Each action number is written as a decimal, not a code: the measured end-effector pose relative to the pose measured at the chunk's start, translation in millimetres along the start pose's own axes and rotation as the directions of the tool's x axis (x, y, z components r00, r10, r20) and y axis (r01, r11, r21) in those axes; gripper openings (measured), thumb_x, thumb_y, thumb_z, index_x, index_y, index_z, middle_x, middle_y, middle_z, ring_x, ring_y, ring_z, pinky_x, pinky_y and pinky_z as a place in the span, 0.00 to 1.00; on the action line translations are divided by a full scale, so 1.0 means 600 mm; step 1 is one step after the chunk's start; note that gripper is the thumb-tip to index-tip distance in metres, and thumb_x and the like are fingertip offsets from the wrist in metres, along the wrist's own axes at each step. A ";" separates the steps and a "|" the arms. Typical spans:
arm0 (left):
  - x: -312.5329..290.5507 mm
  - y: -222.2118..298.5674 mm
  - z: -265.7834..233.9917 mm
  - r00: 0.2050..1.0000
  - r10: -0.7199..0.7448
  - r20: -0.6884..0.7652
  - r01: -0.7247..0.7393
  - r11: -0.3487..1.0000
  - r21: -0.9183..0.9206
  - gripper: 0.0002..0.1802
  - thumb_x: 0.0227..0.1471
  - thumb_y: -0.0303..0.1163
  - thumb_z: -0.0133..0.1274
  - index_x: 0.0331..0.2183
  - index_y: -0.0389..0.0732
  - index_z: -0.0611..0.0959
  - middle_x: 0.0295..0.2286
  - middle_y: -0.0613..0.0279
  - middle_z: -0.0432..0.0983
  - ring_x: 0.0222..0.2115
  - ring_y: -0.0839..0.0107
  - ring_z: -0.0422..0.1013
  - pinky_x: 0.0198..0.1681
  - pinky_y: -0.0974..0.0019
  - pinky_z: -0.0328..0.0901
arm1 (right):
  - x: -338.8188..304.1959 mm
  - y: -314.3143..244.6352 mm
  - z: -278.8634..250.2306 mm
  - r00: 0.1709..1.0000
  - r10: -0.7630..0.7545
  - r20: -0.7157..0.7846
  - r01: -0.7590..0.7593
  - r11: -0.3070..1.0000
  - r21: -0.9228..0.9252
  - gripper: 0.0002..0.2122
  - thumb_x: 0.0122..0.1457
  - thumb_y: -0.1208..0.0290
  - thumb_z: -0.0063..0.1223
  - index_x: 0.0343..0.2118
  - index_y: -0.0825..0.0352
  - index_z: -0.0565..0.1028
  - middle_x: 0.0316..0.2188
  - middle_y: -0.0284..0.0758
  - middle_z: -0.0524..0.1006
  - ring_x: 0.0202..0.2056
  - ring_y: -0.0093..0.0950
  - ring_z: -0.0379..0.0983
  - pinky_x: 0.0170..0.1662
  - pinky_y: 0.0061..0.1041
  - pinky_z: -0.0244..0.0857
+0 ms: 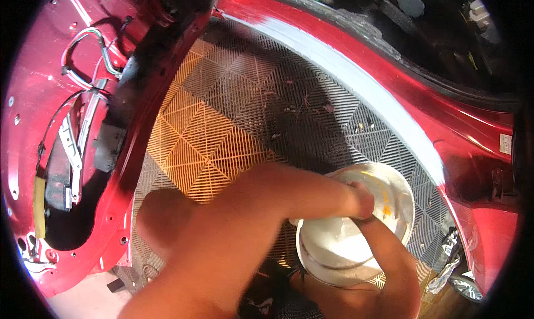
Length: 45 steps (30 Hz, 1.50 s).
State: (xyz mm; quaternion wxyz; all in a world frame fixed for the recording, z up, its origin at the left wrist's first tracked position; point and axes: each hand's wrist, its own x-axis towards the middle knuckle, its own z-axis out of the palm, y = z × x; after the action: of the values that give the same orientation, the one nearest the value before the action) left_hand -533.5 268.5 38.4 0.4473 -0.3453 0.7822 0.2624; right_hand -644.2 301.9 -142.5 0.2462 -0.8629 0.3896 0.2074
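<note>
A round pale bucket (403,194) stands on the floor in front of me, with light glaring on what looks like liquid inside. My left arm crosses from the lower left, and my left hand (360,199) is closed above the bucket's middle. From the lower right comes my other arm, bent inward, so that my right hand (365,223) meets the left one. Its fingers are hidden, and I cannot make out what, if anything, is between the two hands. An orange-yellow spot shows on the bucket's inner wall.
A red car door (119,207) with bare wiring stands at the left. On the right curves a red car body edge (473,121) with a whitish-grey band. Grid floor tiles (208,138), orange and dark, hold small scraps. A crumpled wrapper (445,274) lies at the lower right.
</note>
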 end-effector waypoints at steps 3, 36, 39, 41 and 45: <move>0.134 -0.032 0.052 0.975 -0.219 -0.033 0.205 0.949 -0.238 0.19 0.51 0.37 0.58 0.45 0.42 0.86 0.40 0.55 0.83 0.40 0.58 0.78 0.43 0.55 0.73 | -0.025 -0.021 0.006 0.941 -0.329 -0.083 0.335 0.862 0.380 0.13 0.62 0.64 0.53 0.48 0.59 0.80 0.39 0.39 0.83 0.43 0.35 0.79 0.50 0.36 0.73; -0.060 -0.849 0.042 -0.672 -0.689 -0.271 -0.284 0.578 -0.765 0.35 0.57 0.32 0.52 0.63 0.31 0.65 0.65 0.38 0.57 0.63 0.31 0.57 0.64 0.42 0.61 | -0.210 -0.066 -0.408 0.839 0.196 -0.508 -0.112 0.975 0.191 0.15 0.60 0.65 0.61 0.44 0.68 0.72 0.37 0.46 0.77 0.38 0.49 0.77 0.43 0.43 0.70; -0.121 -0.895 0.058 -0.462 -0.856 -0.232 -0.303 0.397 -0.866 0.26 0.64 0.42 0.41 0.57 0.36 0.73 0.61 0.44 0.66 0.58 0.38 0.66 0.58 0.37 0.65 | -0.210 -0.063 -0.407 0.830 0.223 -0.512 -0.166 0.974 0.155 0.15 0.60 0.65 0.61 0.43 0.68 0.73 0.37 0.45 0.77 0.37 0.49 0.78 0.42 0.42 0.70; -0.154 -1.032 0.133 -0.776 -0.532 -0.340 0.017 0.520 -0.854 0.25 0.65 0.40 0.43 0.56 0.35 0.75 0.57 0.41 0.70 0.57 0.43 0.68 0.58 0.45 0.66 | -0.180 -0.070 -0.411 0.837 0.172 -0.519 -0.100 0.981 0.165 0.15 0.60 0.64 0.62 0.43 0.68 0.73 0.36 0.45 0.78 0.37 0.49 0.78 0.41 0.42 0.70; -0.113 -1.015 0.123 -0.537 -0.749 -0.388 -0.091 0.509 -0.856 0.22 0.62 0.40 0.44 0.51 0.37 0.75 0.53 0.41 0.72 0.53 0.40 0.70 0.53 0.36 0.67 | -0.193 -0.069 -0.414 0.825 0.247 -0.508 -0.158 0.964 0.212 0.14 0.60 0.64 0.62 0.42 0.68 0.74 0.35 0.45 0.78 0.37 0.48 0.78 0.41 0.42 0.70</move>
State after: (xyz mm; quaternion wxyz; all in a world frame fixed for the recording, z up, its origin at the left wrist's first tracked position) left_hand 0.9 -37.7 2.2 -0.4118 -0.7855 0.4417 -0.1350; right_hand -641.4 246.3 129.2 0.1743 -0.8173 0.5473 -0.0460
